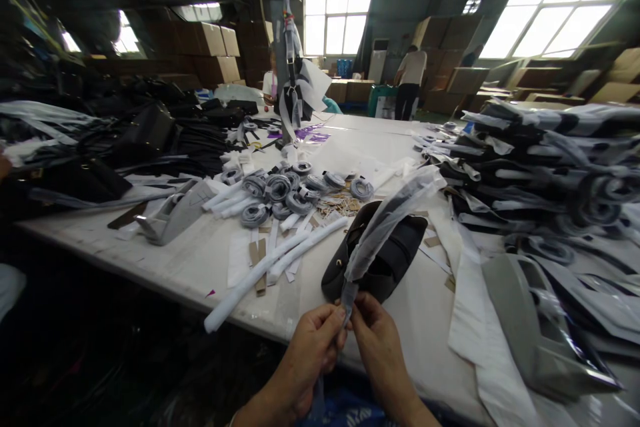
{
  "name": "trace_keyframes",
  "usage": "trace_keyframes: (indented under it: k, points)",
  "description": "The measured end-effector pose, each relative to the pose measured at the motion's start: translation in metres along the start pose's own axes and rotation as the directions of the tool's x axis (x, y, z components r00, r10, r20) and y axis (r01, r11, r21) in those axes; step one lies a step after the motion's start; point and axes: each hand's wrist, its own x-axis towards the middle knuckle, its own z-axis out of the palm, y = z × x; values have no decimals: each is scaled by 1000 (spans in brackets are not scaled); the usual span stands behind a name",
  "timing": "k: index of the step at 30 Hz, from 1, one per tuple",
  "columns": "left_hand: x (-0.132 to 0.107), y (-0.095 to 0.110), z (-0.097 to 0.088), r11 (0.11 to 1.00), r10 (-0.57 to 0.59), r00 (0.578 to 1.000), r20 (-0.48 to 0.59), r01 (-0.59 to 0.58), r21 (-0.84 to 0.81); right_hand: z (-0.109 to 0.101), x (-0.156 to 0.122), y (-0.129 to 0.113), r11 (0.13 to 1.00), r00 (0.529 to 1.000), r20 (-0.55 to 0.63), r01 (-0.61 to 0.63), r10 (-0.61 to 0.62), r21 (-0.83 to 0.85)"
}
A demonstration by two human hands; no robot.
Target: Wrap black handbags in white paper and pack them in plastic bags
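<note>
A long dark strap in a clear plastic sleeve [377, 233] rises from between my fingers and leans over a black handbag [400, 253]. My left hand [314, 347] pinches its lower end. Close beside it, my right hand [379, 340] pinches the same end with thumb and fingertips. The bag stands on the white table [280, 303] just beyond my hands, its opening partly covered by the wrapped strap. Whether the strap is fixed to the bag cannot be made out.
White foam rolls [295, 257] and several coiled wrapped straps [277, 187] lie left of the bag. Grey tape dispensers [525, 320] stand right and left. Wrapped goods [540, 167] are stacked at right; black bags [145, 137] pile at left. A post [278, 33] rises mid-table. A person [411, 77] stands far back.
</note>
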Motion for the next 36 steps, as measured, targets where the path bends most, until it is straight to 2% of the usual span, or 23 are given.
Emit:
trace_keyframes:
  k: [6,15,24,26,28,32,36]
  points:
    - [0,-1,0,1000,-9,1000,15,9,-20,0,2,-4,997,1000,-8,-20,19,-77]
    - [-1,-1,0,1000,-16,1000,16,17,-11,1,7,-12,985,1000,-8,13,-15,-171]
    - [-1,1,1,999,-36,999,-8,36,-32,-6,11,-10,987,995,100,35,-20,-157]
    - [0,0,0,999,-21,999,-28,20,-26,-9,9,-10,998,986,165,-19,30,-64]
    - [-1,0,-1,1000,-1,1000,-31,0,-6,-12,5,-11,987,965,234,-143,122,74]
    - [-1,-3,1,999,31,999,-30,-31,23,-10,0,-18,861,883,386,-398,266,318]
    - [2,-7,3,997,74,997,-37,-73,25,-2,1,-26,733,826,474,-521,304,437]
